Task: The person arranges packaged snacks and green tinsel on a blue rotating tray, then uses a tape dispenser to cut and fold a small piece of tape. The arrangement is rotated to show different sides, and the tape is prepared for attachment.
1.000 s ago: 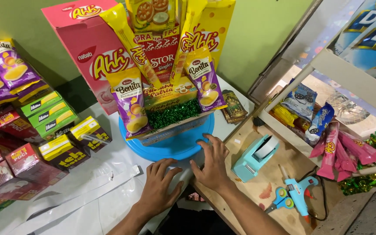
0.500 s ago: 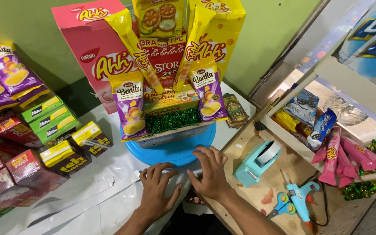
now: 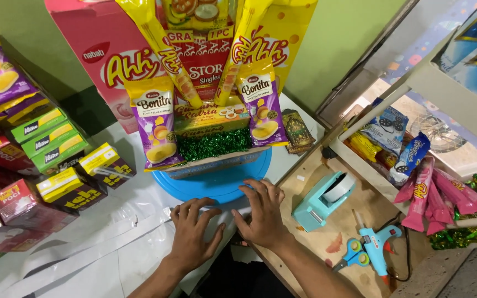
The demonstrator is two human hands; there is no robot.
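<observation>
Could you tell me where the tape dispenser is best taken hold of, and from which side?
Grip the teal tape dispenser across its narrow body, fingers on the two long flat sides, coming from above. It lies free on the board, near the right hand.

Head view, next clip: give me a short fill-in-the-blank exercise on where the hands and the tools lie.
1. Both hands, left hand and right hand, lie flat, holding ____.
2. The snack arrangement stands on a round ____ tray.
3. The light blue tape dispenser lies on the ____ board.
4. Beside the scissors lies a blue glue ____.

Missing words: nothing; blue; wooden; gun
</observation>
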